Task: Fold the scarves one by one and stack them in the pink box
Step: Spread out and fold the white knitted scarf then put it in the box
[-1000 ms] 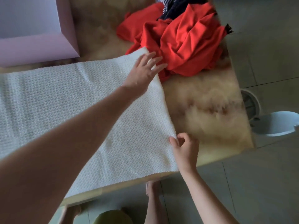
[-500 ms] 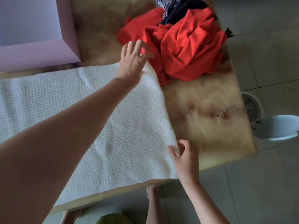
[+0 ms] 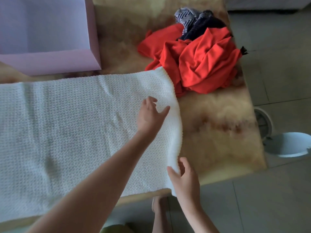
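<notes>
Over white scarf (image 3: 67, 132) — left hand (image 3: 149, 118) spread | right hand (image 3: 183, 177) pinches its edge

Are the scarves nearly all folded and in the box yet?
Not nearly. The part of the pink box in view holds no scarves. The white scarf lies spread flat; the right hand pinches its near corner, the left hand open above it. The red scarf, striped scarf and dark scarf wait in a heap.

2 bare stretches of table (image 3: 218, 128) offer passage: 1 between the pink box (image 3: 50, 63) and the heap of red and dark scarves (image 3: 202, 64), 1 right of the white scarf (image 3: 67, 132), nearer than the heap. The white scarf covers the near left.
</notes>
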`<state>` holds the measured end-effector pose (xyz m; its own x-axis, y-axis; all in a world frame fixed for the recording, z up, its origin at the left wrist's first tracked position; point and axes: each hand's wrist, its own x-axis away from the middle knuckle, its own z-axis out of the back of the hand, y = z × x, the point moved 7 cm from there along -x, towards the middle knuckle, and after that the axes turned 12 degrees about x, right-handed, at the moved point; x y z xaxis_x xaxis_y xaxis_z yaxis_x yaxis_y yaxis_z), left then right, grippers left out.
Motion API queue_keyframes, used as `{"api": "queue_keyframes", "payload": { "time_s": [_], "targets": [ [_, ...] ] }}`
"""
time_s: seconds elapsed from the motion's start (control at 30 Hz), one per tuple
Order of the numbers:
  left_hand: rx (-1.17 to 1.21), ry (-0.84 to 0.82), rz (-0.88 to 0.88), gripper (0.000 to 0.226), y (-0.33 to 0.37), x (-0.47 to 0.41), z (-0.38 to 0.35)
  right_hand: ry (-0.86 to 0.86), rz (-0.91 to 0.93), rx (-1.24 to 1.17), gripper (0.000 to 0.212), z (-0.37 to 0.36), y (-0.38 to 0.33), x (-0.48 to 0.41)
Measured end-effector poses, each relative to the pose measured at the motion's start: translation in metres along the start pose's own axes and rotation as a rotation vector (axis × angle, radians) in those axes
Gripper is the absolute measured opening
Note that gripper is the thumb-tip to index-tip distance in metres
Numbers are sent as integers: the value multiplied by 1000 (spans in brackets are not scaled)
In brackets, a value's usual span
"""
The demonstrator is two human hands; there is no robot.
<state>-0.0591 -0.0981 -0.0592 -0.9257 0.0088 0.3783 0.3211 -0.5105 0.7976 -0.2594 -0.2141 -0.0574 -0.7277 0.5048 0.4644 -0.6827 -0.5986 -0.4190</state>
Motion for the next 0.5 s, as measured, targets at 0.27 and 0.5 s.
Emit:
{"api": "queue_keyframes", "payload": {
  "time_s": [0.27, 0.5],
  "targets": [
    [99, 113, 174, 75, 50, -75, 4, 151, 3, 1, 26, 4, -1, 13],
    [241, 187, 274, 69, 38, -89, -7, 85, -1, -152, 21, 0, -4, 6]
  ]
}}
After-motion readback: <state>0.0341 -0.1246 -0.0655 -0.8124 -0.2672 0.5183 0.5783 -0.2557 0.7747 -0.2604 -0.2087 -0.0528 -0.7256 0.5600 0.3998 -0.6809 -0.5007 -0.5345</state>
